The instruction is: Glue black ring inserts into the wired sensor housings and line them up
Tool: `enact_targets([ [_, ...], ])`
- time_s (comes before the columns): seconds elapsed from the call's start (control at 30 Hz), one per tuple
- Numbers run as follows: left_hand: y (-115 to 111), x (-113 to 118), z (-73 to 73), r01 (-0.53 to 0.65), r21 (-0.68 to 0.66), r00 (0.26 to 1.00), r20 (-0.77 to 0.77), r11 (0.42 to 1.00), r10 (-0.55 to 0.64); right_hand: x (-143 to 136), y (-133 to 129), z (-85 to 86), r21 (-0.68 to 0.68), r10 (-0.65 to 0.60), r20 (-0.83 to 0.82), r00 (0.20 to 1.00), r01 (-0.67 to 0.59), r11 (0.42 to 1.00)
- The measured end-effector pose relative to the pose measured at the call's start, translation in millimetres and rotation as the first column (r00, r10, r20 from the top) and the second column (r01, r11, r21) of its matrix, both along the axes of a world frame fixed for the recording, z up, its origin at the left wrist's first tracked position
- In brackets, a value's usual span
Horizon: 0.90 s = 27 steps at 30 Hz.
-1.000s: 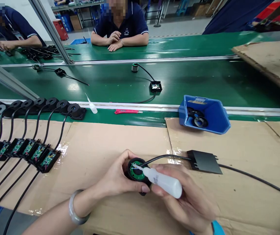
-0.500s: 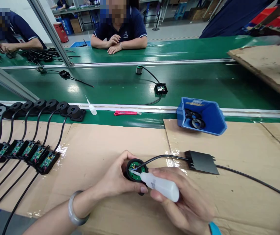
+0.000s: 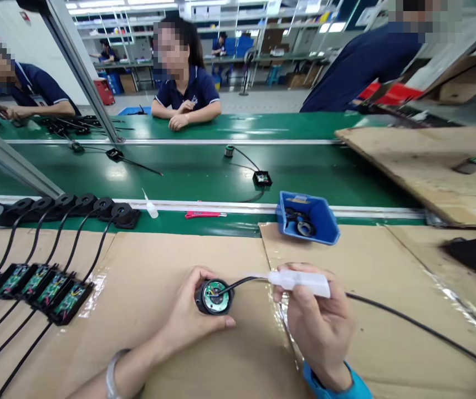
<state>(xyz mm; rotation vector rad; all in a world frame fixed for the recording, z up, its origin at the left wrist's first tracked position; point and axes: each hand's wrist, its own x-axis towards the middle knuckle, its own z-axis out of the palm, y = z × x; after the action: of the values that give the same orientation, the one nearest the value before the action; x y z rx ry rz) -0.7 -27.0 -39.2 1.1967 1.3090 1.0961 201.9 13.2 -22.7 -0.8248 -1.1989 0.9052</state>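
My left hand point(image 3: 192, 310) is closed around a round black housing point(image 3: 216, 297), gripping it at its left side and lower edge. A green circuit board with thin wires shows in the housing's open top. From it a black cable point(image 3: 241, 281) runs right, passing behind my right hand. My right hand point(image 3: 318, 316) pinches a white squeeze bottle point(image 3: 302, 281), held nearly level with its thin nozzle pointing left. The nozzle is above the cable and apart from the board. The black box seen on the cable earlier is hidden behind my right hand.
Several black boxes with circuit boards point(image 3: 65, 299) line the left, cabled to round black parts point(image 3: 123, 213). A blue bin point(image 3: 308, 219) with black rings stands ahead. A pink cutter point(image 3: 204, 214) and another small bottle point(image 3: 150, 205) lie by the rail. People sit or stand across the green conveyor point(image 3: 188, 172).
My right hand has lifted the bottle away from the board, up and right, levelling it. The housing in my left hand has shifted slightly left. The camera view has tilted up.
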Motion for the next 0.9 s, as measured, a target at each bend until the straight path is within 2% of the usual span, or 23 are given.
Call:
enact_targets([
  [0.1,5,-2,-6.2,-0.075,0.106,0.973,-0.210,0.991,0.097,-1,28,-0.6,-0.134,0.018,-0.057,0.998,-0.025,0.991],
  [0.23,12,-8,-5.2,-0.043,0.128,0.926,-0.368,0.991,0.088,-14,80,-5.4,-0.222,0.095,0.063,0.993,-0.079,0.972],
  [0.33,13,-16,-0.6,0.029,0.148,0.899,-0.436,0.989,0.039,-31,123,-17.9,-0.223,0.134,0.183,0.974,-0.092,0.970],
  [0.5,11,-25,4.8,0.107,0.149,0.895,-0.444,0.983,-0.030,-53,177,-44.7,-0.209,0.069,0.398,0.915,0.018,0.978],
  [0.6,11,-25,6.2,0.086,0.114,0.901,-0.433,0.990,-0.028,-56,187,-54.5,-0.167,0.045,0.488,0.872,0.043,0.985],
  [0.73,12,-23,4.6,0.066,0.153,0.898,-0.439,0.986,0.008,-53,179,-58.1,-0.074,0.013,0.577,0.817,0.037,0.997],
  [0.83,12,-23,3.4,0.067,0.166,0.890,-0.456,0.984,0.017,-49,168,-52.7,-0.001,-0.006,0.639,0.770,0.008,1.000],
  [0.9,11,-24,3.0,0.064,0.168,0.888,-0.458,0.984,0.021,-46,162,-42.5,0.035,-0.030,0.678,0.734,0.008,0.999],
])
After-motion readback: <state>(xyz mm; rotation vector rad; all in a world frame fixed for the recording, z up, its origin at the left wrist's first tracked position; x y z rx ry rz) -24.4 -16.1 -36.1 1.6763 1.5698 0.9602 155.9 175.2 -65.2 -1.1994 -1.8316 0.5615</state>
